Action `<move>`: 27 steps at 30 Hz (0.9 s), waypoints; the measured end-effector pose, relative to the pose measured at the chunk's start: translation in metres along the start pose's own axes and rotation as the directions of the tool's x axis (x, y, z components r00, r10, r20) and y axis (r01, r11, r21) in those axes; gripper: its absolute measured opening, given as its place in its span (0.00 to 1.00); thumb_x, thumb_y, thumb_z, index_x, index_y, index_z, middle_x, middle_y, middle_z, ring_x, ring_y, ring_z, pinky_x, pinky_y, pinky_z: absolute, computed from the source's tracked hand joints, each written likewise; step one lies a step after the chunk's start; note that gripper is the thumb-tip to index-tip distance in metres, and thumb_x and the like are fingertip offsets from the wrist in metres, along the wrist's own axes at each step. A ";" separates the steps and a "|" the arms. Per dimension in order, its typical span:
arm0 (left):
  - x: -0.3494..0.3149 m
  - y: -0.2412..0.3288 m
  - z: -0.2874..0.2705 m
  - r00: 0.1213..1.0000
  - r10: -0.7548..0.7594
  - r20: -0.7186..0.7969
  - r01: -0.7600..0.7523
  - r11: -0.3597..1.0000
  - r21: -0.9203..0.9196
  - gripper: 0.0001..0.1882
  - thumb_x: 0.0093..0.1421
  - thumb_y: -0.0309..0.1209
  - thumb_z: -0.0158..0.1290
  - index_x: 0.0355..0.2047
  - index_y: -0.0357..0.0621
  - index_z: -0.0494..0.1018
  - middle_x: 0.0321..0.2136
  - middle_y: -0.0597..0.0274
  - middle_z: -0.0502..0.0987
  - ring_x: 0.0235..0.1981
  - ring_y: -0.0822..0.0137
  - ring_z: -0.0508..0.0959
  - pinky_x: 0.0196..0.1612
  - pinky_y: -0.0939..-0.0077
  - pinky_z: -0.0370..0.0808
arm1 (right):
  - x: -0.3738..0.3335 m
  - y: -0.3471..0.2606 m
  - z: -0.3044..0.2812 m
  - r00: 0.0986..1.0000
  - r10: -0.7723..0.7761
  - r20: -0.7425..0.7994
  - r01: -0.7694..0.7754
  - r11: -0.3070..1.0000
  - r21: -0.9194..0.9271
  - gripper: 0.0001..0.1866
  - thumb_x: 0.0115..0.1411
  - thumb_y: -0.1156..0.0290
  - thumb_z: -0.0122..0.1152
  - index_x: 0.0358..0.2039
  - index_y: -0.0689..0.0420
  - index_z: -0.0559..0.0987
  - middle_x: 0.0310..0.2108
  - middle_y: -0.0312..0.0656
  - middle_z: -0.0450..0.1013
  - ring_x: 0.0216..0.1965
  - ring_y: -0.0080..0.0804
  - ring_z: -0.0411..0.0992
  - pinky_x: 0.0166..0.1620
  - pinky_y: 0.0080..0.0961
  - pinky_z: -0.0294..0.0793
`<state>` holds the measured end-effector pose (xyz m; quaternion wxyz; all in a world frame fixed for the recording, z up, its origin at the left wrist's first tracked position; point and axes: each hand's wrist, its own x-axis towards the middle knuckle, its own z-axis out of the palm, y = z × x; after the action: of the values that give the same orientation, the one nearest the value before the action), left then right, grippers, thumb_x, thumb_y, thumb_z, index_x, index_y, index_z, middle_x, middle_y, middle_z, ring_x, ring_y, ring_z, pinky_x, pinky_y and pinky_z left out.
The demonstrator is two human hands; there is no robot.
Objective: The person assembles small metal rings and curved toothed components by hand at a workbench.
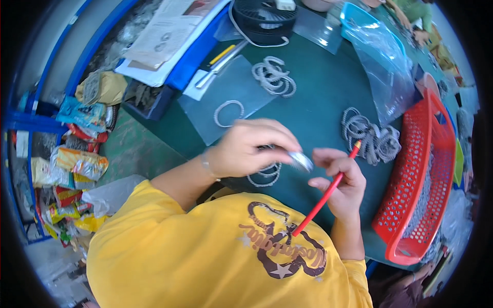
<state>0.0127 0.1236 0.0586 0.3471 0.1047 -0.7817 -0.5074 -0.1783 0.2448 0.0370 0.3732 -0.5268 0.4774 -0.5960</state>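
The left hand (246, 149) curls its fingers (280, 137) over a silvery beaded ring (300, 160), pinching it above the green surface (313, 97); the right hand (341, 179) grips a red pencil (326, 197) in closed fingers, just beside the ring; more beaded loops (264, 174) lie under the left hand, partly hidden by it; a single ring (228, 113) sits at eleven o'clock, a small heap (273, 77) at twelve, a larger tangle (372, 137) at two; the red basket (426, 154) at three holds more silvery chain; a clear plastic bag (382, 66) lies at one; a black fan (264, 18) stands beyond.
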 end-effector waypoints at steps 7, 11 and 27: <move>-0.042 -0.030 -0.056 0.931 -0.036 -0.364 0.270 0.738 0.618 0.10 0.45 0.15 0.55 0.29 0.37 0.74 0.31 0.57 0.74 0.33 0.64 0.75 0.37 0.77 0.71 | 0.001 0.014 -0.031 0.984 0.020 -0.176 -0.095 0.897 -0.432 0.12 0.44 0.81 0.64 0.22 0.60 0.68 0.27 0.44 0.73 0.29 0.32 0.72 0.32 0.22 0.70; -0.063 -0.037 -0.049 0.957 -0.104 -0.271 0.266 0.687 0.676 0.09 0.43 0.18 0.56 0.28 0.38 0.75 0.29 0.56 0.74 0.32 0.57 0.74 0.37 0.71 0.70 | 0.017 0.017 -0.054 0.960 -0.209 -0.184 -0.043 0.542 -0.840 0.10 0.41 0.83 0.62 0.21 0.59 0.69 0.19 0.42 0.67 0.23 0.43 0.67 0.26 0.34 0.65; -0.063 -0.050 -0.053 0.790 -0.343 -0.508 0.574 0.705 0.416 0.12 0.52 0.22 0.53 0.38 0.36 0.72 0.36 0.54 0.73 0.32 0.68 0.75 0.34 0.78 0.73 | 0.058 0.036 -0.063 0.979 -0.188 0.084 0.082 -0.022 -0.996 0.10 0.39 0.78 0.56 0.24 0.54 0.68 0.22 0.40 0.65 0.30 0.41 0.65 0.30 0.36 0.58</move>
<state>0.0844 0.0952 0.0008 0.3105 0.4947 -0.7542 -0.3000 -0.2520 0.1912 0.0186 -0.1878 -0.6560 0.7187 -0.1337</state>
